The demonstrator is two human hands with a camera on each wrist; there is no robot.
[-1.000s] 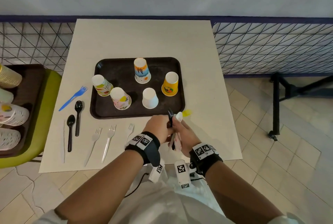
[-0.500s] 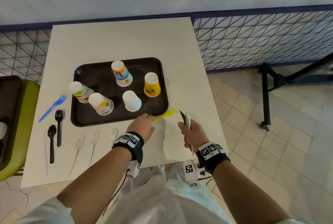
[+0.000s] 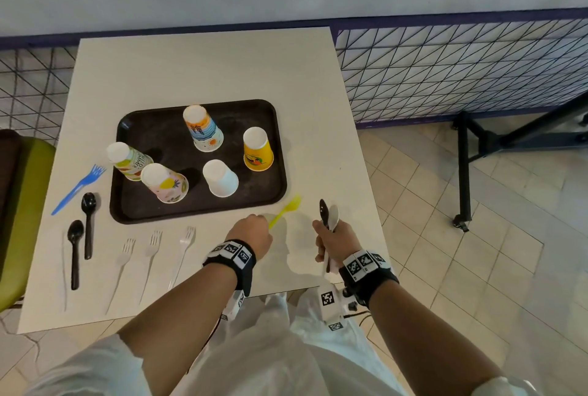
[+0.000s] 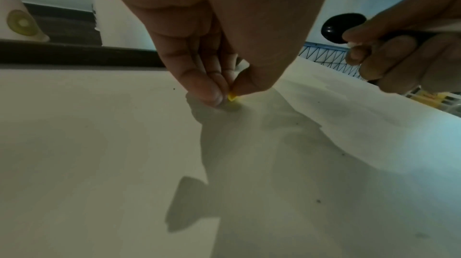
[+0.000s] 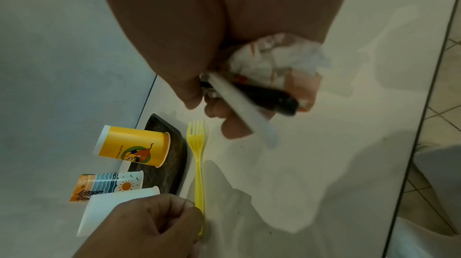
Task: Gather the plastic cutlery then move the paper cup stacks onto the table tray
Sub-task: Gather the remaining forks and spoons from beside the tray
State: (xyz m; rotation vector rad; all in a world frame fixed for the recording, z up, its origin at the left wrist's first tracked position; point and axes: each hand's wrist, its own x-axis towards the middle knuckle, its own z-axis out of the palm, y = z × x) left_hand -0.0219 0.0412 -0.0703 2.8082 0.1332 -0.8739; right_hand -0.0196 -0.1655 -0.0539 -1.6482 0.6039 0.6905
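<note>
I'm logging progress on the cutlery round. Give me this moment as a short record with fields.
left hand: pinches the handle end of the yellow fork lying on the table
right hand: grips a black spoon, a white spoon and a crumpled wrapper
tray: five upturned cups
still on table: blue fork, two black spoons, three white forks

Yellow fork (image 3: 284,211) handle under fingers (image 3: 254,220)
</note>
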